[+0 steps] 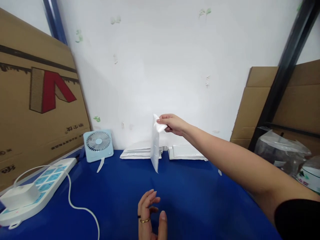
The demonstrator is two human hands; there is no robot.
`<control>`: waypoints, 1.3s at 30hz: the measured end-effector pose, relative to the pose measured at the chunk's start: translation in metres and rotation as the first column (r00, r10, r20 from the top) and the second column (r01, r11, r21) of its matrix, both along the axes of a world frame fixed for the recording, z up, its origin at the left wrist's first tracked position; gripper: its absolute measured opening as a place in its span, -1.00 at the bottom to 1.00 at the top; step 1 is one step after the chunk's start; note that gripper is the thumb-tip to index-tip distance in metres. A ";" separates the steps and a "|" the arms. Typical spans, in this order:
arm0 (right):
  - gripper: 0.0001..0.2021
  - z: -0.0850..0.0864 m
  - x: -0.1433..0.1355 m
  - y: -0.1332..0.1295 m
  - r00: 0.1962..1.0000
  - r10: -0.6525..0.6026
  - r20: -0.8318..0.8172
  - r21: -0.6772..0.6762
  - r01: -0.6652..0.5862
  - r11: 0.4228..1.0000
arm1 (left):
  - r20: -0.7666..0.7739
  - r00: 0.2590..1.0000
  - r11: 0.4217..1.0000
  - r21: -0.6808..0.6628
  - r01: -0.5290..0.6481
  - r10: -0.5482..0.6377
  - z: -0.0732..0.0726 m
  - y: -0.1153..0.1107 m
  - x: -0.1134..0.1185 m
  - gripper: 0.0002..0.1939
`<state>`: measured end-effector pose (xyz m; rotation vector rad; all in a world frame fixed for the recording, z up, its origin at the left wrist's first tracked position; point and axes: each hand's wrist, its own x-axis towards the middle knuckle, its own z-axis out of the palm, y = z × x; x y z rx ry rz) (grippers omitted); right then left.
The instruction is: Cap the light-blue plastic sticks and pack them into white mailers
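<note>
My right hand (171, 123) is raised in front of the wall, its fingers pinching the top of a thin white packet (155, 143) that hangs down edge-on. Behind the packet, a stack of flat white packets (137, 150) lies at the back of the blue table (120, 190). A second, lower pile of white packets (187, 151) lies to its right. Near the bottom of the view, my left hand (151, 215) is over the table with curved fingers, thumb apart, holding nothing. It wears rings.
A light blue fan (98, 144) stands at the back left. A white power strip (47, 190) with a charger (20, 196) and cable (70, 193) lies at the left. Cardboard (37, 100) leans behind them. A clear plastic bag (280, 150) is at the right.
</note>
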<state>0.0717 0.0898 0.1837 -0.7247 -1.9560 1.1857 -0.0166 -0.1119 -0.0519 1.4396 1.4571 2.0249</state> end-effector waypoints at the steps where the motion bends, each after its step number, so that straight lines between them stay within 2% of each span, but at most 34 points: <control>1: -0.78 -0.004 -0.011 0.010 0.999 -0.038 -0.037 0.022 0.039 0.999 | -0.003 1.000 1.000 -0.001 0.000 0.000 -0.002 0.002 0.000 -0.67; 3: -0.76 -0.020 -0.025 0.025 0.987 -0.146 -0.062 0.055 0.149 0.987 | 0.004 1.000 1.000 -0.017 0.006 -0.006 -0.004 0.004 0.001 -0.68; 5: -0.75 -0.044 -0.028 0.039 0.972 -0.236 -0.008 0.052 0.236 0.970 | 0.016 1.000 0.999 -0.038 0.012 -0.012 -0.004 0.005 0.001 -0.67; 8: -0.81 -0.079 -0.009 0.060 0.929 -0.334 0.160 0.049 0.330 0.943 | 0.020 0.999 0.998 -0.059 0.025 -0.024 -0.002 0.005 0.001 -0.67; 11: -0.86 -0.092 0.043 0.078 0.830 -0.470 0.302 0.131 0.452 0.882 | 0.021 0.999 0.997 -0.065 0.036 -0.035 0.000 0.005 0.001 -0.66; 15: -0.72 -0.088 0.139 0.082 0.635 -0.633 0.442 0.311 0.554 0.772 | 0.032 0.999 0.996 -0.074 0.046 -0.043 0.001 0.005 0.002 -0.63; 16: -0.69 -0.090 0.161 0.079 0.592 -0.641 0.488 0.339 0.549 0.764 | 0.035 0.998 0.996 -0.078 0.048 -0.046 0.002 0.006 0.003 -0.63; 18: -0.56 -0.101 0.196 0.067 0.529 -0.606 0.594 0.363 0.496 0.789 | 0.038 0.997 0.994 -0.082 0.067 -0.064 0.003 0.007 0.003 -0.63; 19: -0.46 -0.110 0.208 0.060 0.488 -0.584 0.649 0.392 0.443 0.806 | 0.039 0.997 0.994 -0.084 0.076 -0.073 0.004 0.007 0.003 -0.63; 20: -0.39 -0.119 0.217 0.054 0.409 -0.562 0.719 0.449 0.343 0.825 | 0.041 0.996 0.993 -0.087 0.081 -0.078 0.006 0.006 0.003 -0.62; 21: -0.37 -0.128 0.222 0.048 0.338 -0.573 0.747 0.505 0.272 0.819 | 0.047 0.996 0.992 -0.093 0.084 -0.080 0.007 0.006 0.003 -0.62; 23: -0.49 -0.139 0.225 0.038 0.242 -0.636 0.733 0.604 0.198 0.772 | 0.080 0.993 0.989 -0.116 0.095 -0.086 0.010 0.004 0.003 -0.61; 26: -0.71 -0.134 0.220 0.031 0.220 -0.744 0.631 0.711 0.220 0.668 | 0.243 0.956 0.955 -0.201 0.217 -0.166 0.014 0.003 0.007 -0.56; 28: -0.72 -0.120 0.211 0.025 0.268 -0.799 0.538 0.777 0.210 0.594 | 0.443 0.859 0.885 -0.248 0.393 -0.257 0.019 0.004 0.016 -0.51; 29: -0.71 -0.112 0.206 0.019 0.318 -0.816 0.482 0.810 0.192 0.554 | 0.558 0.771 0.832 -0.237 0.502 -0.306 0.023 0.007 0.024 -0.49; 30: -0.70 -0.104 0.200 0.012 0.382 -0.820 0.426 0.840 0.169 0.515 | 0.669 0.655 0.764 -0.198 0.614 -0.353 0.027 0.009 0.032 -0.47; 32: -0.70 -0.093 0.187 -0.012 0.534 -0.775 0.338 0.884 0.102 0.456 | 0.842 0.345 0.611 -0.024 0.792 -0.414 0.038 0.017 0.053 -0.44; 34: -0.69 -0.088 0.176 -0.046 0.676 -0.677 0.291 0.910 0.023 0.414 | 0.924 0.029 0.453 0.159 0.877 -0.381 0.048 0.026 0.074 -0.38; 35: -0.68 -0.087 0.172 -0.065 0.744 -0.609 0.275 0.919 -0.016 0.394 | 0.933 -0.083 0.400 0.229 0.887 -0.351 0.053 0.030 0.083 -0.32; 36: -0.68 -0.087 0.170 -0.086 0.809 -0.525 0.264 0.921 -0.049 0.386 | 0.926 -0.164 0.380 0.295 0.877 -0.340 0.057 0.034 0.091 -0.27; 37: -0.68 -0.088 0.170 -0.107 0.867 -0.421 0.265 0.916 -0.090 0.391 | 0.914 -0.218 0.383 0.348 0.855 -0.343 0.060 0.036 0.096 -0.26; 39: -0.67 -0.091 0.175 -0.144 0.912 -0.237 0.333 0.875 -0.206 0.437 | 0.905 -0.259 0.448 0.396 0.802 -0.337 0.063 0.040 0.101 -0.31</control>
